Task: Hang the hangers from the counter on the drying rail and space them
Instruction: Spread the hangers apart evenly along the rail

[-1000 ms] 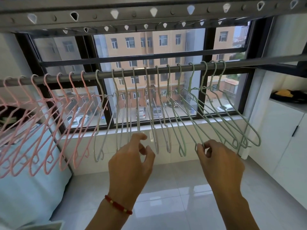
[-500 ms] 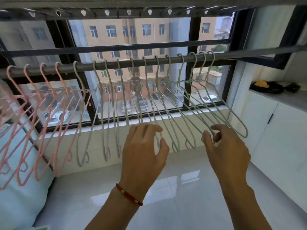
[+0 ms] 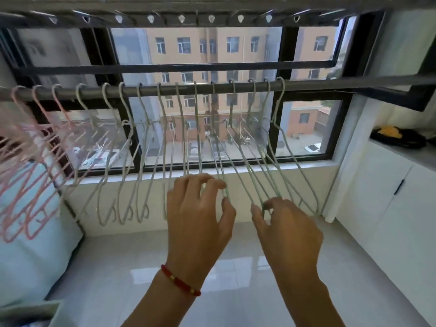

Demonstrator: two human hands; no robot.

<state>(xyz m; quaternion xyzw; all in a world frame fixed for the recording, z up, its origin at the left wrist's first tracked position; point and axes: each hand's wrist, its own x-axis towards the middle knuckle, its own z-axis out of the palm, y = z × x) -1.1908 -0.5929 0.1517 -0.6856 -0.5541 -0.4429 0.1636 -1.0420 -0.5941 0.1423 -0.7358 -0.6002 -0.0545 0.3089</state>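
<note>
Pink hangers (image 3: 35, 161) and pale green hangers (image 3: 278, 147) hooked along the drying rail (image 3: 318, 83) before the window (image 3: 306, 128); left hand (image 3: 198, 215) pinching a green hanger's lower end, right hand (image 3: 287, 227) gripping another near it; red bracelet (image 3: 180, 283) on left wrist

Daylight came through the far window (image 3: 212, 109), bright but soft, and backlit the rail (image 3: 165, 89) so its bars read dark. The glossy near floor (image 3: 236, 274) held pale glare patches. Pink hangers (image 3: 28, 161) at the left were smeared by motion blur, and straight lines bowed toward the wide-angle edges.
</note>
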